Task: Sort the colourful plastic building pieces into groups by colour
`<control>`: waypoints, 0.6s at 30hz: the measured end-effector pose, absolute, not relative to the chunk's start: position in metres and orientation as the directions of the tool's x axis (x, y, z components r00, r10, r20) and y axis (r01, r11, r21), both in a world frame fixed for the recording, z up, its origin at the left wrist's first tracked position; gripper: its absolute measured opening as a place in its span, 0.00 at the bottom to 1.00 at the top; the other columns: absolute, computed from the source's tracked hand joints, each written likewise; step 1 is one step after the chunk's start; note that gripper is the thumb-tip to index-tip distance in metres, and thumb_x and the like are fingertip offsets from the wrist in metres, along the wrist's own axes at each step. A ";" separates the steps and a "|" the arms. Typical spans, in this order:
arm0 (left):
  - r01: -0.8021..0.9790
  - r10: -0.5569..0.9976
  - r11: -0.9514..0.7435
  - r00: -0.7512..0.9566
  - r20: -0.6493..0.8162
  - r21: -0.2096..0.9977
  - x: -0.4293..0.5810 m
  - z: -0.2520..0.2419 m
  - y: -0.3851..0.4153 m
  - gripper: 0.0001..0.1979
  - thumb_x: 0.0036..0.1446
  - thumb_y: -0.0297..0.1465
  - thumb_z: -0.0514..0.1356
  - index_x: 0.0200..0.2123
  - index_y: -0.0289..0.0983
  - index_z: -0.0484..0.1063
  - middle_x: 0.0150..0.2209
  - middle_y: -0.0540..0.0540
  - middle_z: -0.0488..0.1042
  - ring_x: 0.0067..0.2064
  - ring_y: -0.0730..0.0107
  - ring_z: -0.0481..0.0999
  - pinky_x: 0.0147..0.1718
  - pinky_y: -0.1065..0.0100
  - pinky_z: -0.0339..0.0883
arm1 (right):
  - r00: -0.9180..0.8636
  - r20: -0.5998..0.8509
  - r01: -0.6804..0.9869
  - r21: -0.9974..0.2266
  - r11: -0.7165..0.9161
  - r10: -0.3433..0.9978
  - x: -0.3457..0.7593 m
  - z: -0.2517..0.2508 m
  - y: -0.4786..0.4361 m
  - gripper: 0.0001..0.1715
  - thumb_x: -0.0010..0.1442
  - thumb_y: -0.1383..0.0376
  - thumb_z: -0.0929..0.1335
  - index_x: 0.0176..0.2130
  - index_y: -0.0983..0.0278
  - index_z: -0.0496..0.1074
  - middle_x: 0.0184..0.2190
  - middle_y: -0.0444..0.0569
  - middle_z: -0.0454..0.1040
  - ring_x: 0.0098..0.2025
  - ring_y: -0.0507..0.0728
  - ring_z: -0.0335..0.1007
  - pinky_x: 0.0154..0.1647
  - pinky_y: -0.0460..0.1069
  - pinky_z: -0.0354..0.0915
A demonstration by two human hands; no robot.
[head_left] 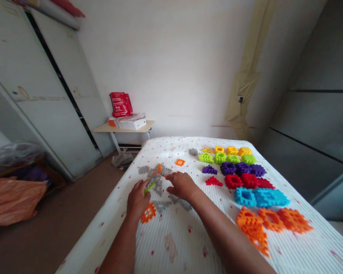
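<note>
My left hand (137,198) closes its thumb and fingers on a lime-green toothed building piece (150,187) at the left edge of a loose pile. My right hand (181,184) reaches over the pile from the right, thumb and forefinger apart, its fingertips close to grey toothed pieces (158,186). Among the grey ones lies a small orange piece (159,168). An orange lattice square (148,213) rests just beside my left wrist, and an orange square frame (180,162) lies beyond my right hand. Part of the pile is hidden under both hands.
Sorted by colour, rows of pieces stand at the right of the bed: yellow, lime (220,158), purple (228,168), red (233,181), blue (245,196) and orange (271,219). A side table (103,128) holding boxes and a red bag (121,104) stands beyond the bed's far left corner.
</note>
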State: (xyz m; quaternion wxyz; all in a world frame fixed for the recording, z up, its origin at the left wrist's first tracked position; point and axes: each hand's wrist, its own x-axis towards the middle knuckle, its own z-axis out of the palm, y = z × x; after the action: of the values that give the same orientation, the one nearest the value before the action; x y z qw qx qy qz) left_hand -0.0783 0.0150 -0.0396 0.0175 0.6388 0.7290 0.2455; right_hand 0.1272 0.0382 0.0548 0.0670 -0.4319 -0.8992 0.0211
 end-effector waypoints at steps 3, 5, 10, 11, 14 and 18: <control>0.900 0.918 0.002 -0.174 0.357 0.436 -0.079 -0.046 0.018 0.21 0.49 0.23 0.53 0.49 0.34 0.70 0.51 0.39 0.68 0.54 0.60 0.67 0.55 0.62 0.59 | -0.606 0.122 0.782 -0.090 0.617 0.786 0.119 0.042 0.038 0.14 0.57 0.62 0.65 0.43 0.64 0.71 0.41 0.54 0.74 0.44 0.60 0.70 0.40 0.52 0.63; 0.892 0.909 -0.016 -0.176 0.379 0.452 -0.079 -0.048 0.019 0.20 0.48 0.23 0.52 0.46 0.34 0.72 0.49 0.39 0.69 0.52 0.60 0.68 0.55 0.61 0.60 | -0.598 0.135 0.786 -0.093 0.611 0.790 0.116 0.031 0.039 0.12 0.57 0.63 0.65 0.41 0.64 0.72 0.40 0.54 0.74 0.44 0.60 0.69 0.40 0.52 0.63; 0.871 0.897 -0.072 -0.157 0.414 0.487 -0.077 -0.046 0.017 0.20 0.43 0.20 0.52 0.40 0.35 0.75 0.47 0.41 0.71 0.51 0.60 0.70 0.54 0.62 0.61 | -0.582 0.166 0.790 -0.119 0.602 0.796 0.114 0.001 0.044 0.10 0.58 0.65 0.64 0.37 0.65 0.73 0.37 0.53 0.75 0.43 0.59 0.68 0.40 0.51 0.62; 0.857 0.889 -0.095 -0.156 0.431 0.506 -0.076 -0.046 0.016 0.20 0.42 0.20 0.52 0.39 0.36 0.76 0.46 0.42 0.71 0.50 0.60 0.70 0.54 0.62 0.61 | -0.578 0.174 0.790 -0.126 0.600 0.798 0.114 -0.004 0.045 0.10 0.58 0.65 0.63 0.37 0.65 0.73 0.37 0.53 0.75 0.43 0.59 0.68 0.41 0.51 0.61; 0.812 0.861 -0.151 -0.172 0.478 0.564 -0.074 -0.046 0.014 0.21 0.39 0.20 0.52 0.37 0.36 0.76 0.46 0.42 0.71 0.50 0.59 0.70 0.54 0.60 0.62 | -0.566 0.196 0.790 -0.152 0.595 0.801 0.114 -0.013 0.048 0.11 0.58 0.64 0.63 0.36 0.65 0.73 0.37 0.52 0.74 0.43 0.58 0.67 0.42 0.50 0.60; 0.742 0.834 -0.194 -0.219 0.506 0.641 -0.072 -0.046 0.010 0.20 0.39 0.23 0.52 0.37 0.36 0.75 0.45 0.42 0.72 0.49 0.59 0.71 0.50 0.60 0.66 | -0.545 0.218 0.790 -0.189 0.583 0.810 0.116 -0.017 0.052 0.11 0.59 0.64 0.63 0.34 0.64 0.74 0.37 0.51 0.74 0.42 0.56 0.67 0.42 0.49 0.59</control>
State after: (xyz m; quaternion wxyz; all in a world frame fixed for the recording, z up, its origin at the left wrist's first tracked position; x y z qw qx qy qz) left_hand -0.0722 0.0105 -0.0458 0.0504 0.6229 0.6326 0.4574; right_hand 0.1159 0.0517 -0.0167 0.1417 -0.4554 -0.8783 0.0339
